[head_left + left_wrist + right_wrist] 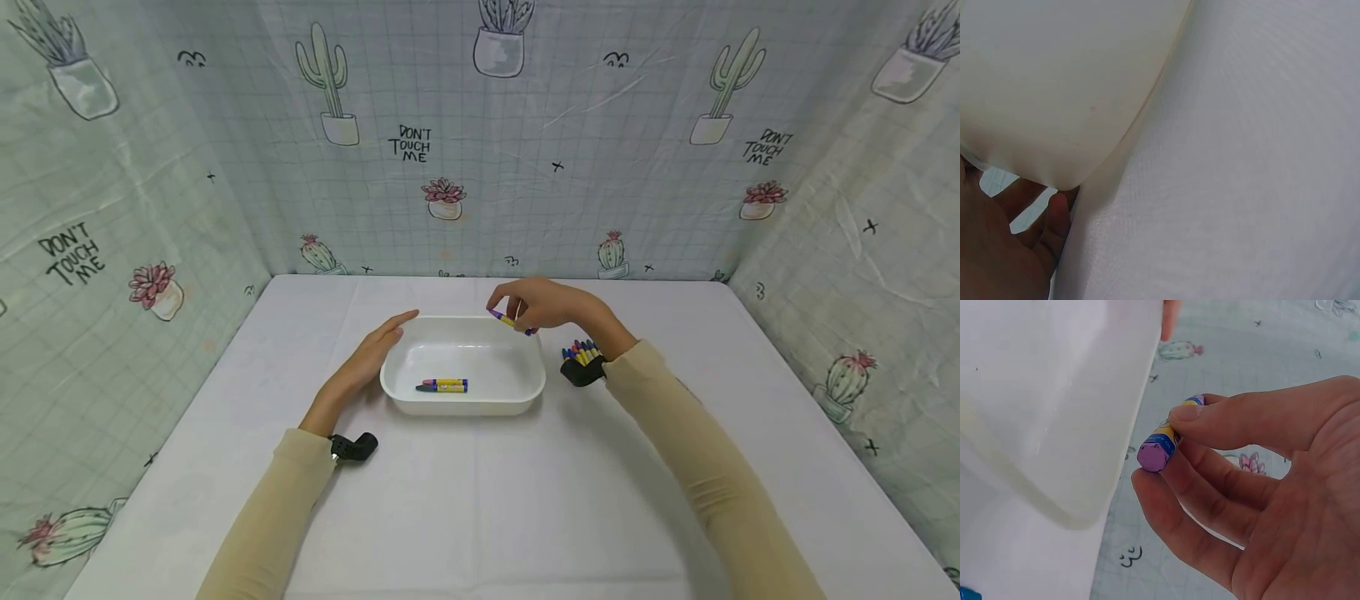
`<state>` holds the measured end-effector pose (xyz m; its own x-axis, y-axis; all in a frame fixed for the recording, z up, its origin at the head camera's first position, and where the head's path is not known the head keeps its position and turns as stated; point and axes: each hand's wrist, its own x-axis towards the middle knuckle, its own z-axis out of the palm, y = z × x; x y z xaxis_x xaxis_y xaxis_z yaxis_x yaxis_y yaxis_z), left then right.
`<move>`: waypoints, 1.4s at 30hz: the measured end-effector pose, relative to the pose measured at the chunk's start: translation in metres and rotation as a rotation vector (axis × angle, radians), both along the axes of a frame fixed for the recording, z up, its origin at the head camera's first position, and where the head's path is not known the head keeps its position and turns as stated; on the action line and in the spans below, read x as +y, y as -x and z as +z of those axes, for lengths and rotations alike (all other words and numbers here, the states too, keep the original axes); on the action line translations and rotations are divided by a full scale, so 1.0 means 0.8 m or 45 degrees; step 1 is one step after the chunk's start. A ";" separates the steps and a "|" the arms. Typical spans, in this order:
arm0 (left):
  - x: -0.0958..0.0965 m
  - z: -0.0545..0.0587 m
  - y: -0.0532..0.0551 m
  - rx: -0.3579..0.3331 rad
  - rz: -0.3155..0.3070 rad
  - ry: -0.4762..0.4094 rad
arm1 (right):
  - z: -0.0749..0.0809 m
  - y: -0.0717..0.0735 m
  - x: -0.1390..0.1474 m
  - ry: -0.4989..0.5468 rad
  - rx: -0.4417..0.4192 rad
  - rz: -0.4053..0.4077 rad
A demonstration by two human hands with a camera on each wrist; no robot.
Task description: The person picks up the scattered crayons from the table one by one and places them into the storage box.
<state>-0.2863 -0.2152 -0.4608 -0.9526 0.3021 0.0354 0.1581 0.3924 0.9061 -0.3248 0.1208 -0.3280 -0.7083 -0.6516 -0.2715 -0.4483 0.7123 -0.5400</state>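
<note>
My right hand (540,302) pinches a purple crayon (512,322) with a yellow and blue wrapper over the back right rim of a white tray (480,358). In the right wrist view the thumb and fingers grip the crayon (1163,447), its flat purple end toward the camera. My left hand (375,354) lies along the tray's left end with its fingers fairly straight; the left wrist view has the hand (1007,244) right at the tray's wall (1066,81). Inside the tray, a pink crayon (450,382) and a dark grey crayon (442,389) lie side by side.
Several crayons (581,350) in mixed colours lie grouped on the white table (450,500), right of the tray, partly hidden by the right wrist's black camera (582,372). A patterned cloth (525,167) with printed cacti surrounds the table at the back and sides.
</note>
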 end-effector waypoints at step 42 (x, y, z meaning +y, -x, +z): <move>0.001 0.002 0.001 -0.017 -0.012 0.027 | -0.060 0.026 -0.113 -0.148 -0.213 0.271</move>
